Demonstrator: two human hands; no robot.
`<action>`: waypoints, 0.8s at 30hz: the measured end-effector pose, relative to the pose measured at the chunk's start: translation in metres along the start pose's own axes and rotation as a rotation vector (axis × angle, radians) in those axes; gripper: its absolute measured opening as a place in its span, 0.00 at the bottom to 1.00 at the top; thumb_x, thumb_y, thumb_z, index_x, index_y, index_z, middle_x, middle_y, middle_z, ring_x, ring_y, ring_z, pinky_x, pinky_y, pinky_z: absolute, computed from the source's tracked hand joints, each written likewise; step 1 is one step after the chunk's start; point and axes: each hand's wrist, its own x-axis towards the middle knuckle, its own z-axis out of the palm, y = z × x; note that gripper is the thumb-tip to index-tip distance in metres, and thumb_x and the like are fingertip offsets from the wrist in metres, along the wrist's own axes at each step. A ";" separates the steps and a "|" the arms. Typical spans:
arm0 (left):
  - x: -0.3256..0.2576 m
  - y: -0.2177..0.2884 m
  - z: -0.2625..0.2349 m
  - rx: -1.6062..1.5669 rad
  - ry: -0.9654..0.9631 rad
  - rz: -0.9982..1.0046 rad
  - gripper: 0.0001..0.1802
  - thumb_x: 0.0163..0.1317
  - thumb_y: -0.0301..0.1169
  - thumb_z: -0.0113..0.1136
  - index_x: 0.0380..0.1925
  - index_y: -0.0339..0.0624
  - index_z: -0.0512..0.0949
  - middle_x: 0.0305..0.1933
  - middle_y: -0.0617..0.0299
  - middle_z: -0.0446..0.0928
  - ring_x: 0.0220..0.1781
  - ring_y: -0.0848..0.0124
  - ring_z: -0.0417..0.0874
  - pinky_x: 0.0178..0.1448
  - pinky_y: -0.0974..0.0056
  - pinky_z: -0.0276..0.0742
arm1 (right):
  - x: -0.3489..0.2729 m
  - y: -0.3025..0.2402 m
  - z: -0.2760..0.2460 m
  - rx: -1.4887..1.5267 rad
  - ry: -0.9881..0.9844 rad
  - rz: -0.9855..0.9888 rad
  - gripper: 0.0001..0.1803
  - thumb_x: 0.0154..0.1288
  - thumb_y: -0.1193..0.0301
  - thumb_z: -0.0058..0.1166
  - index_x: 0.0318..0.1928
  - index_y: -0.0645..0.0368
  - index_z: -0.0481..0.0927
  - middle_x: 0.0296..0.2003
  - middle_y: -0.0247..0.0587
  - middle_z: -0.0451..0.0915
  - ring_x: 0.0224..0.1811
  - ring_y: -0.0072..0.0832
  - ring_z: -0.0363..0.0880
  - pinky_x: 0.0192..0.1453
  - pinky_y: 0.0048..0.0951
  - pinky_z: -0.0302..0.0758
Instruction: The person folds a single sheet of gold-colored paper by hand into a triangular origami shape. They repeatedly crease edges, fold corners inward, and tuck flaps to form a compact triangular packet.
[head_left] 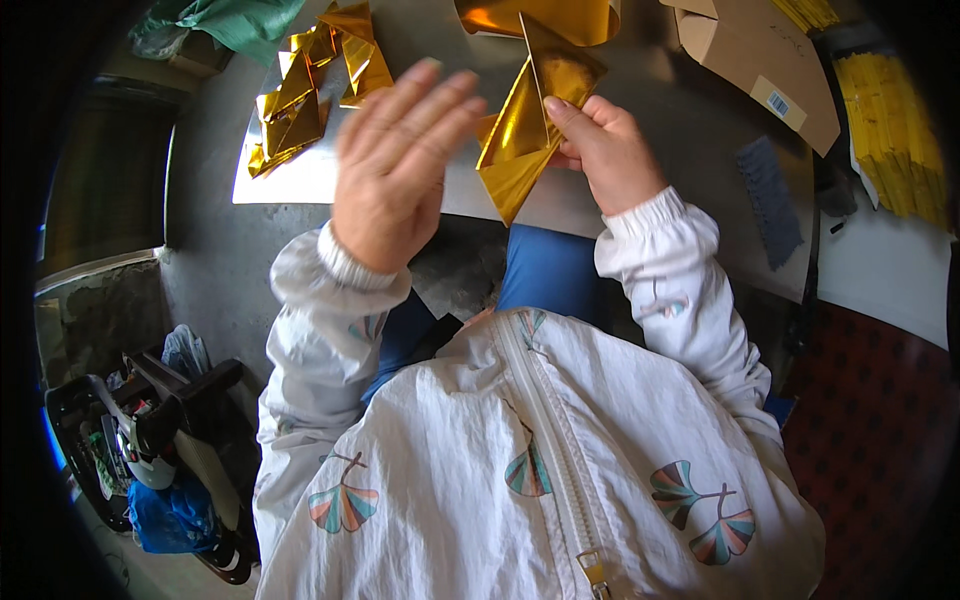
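Note:
Between the thumb and fingers of my right hand (610,150) is a folded sheet of gold foil paper (525,150), creased into pointed, angular shapes and tilted above the table's near edge. My left hand (405,160) is raised to the left of it, apart from the paper, slightly blurred, with its fingers stretched out and nothing in them. Behind the left hand, several folded gold foil pieces (292,110) lie in a loose pile on the metal table (430,40). A flat gold foil sheet (590,18) with a curled edge lies at the far side.
An open cardboard box (745,60) stands at the far right, near a blue-grey cloth (768,200). Bundles of yellow strips (895,130) lie beyond it. Green plastic (235,35) sits far left. At lower left is a dark cart (225,380) with a blue bag (170,515).

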 end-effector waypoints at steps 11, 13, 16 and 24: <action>-0.061 0.011 0.089 -0.149 -0.580 0.089 0.33 0.62 0.33 0.55 0.69 0.57 0.63 0.74 0.68 0.61 0.75 0.69 0.60 0.78 0.53 0.50 | 0.038 0.057 -0.017 -0.508 -0.106 0.393 0.17 0.69 0.60 0.54 0.44 0.62 0.78 0.37 0.39 0.83 0.37 0.25 0.83 0.39 0.25 0.81; -0.064 0.014 0.092 -0.173 -0.624 0.065 0.35 0.60 0.36 0.57 0.69 0.57 0.62 0.75 0.69 0.60 0.76 0.71 0.58 0.79 0.53 0.47 | 0.037 0.054 -0.012 -0.716 -0.039 0.376 0.16 0.66 0.61 0.57 0.43 0.63 0.79 0.34 0.42 0.83 0.36 0.28 0.84 0.39 0.29 0.80; -0.067 0.016 0.095 -0.111 -0.632 0.060 0.35 0.60 0.36 0.58 0.70 0.58 0.62 0.74 0.70 0.60 0.76 0.72 0.58 0.79 0.53 0.47 | 0.022 0.051 -0.019 -1.135 0.082 0.061 0.16 0.63 0.62 0.60 0.44 0.61 0.78 0.36 0.48 0.83 0.35 0.35 0.84 0.41 0.35 0.80; -0.071 0.025 0.104 -0.123 -0.433 -0.023 0.33 0.56 0.41 0.66 0.64 0.57 0.71 0.68 0.71 0.70 0.72 0.73 0.65 0.75 0.51 0.55 | -0.031 0.070 -0.055 -1.177 -0.366 -0.526 0.24 0.60 0.79 0.47 0.58 0.54 0.77 0.63 0.37 0.73 0.54 0.36 0.78 0.67 0.42 0.64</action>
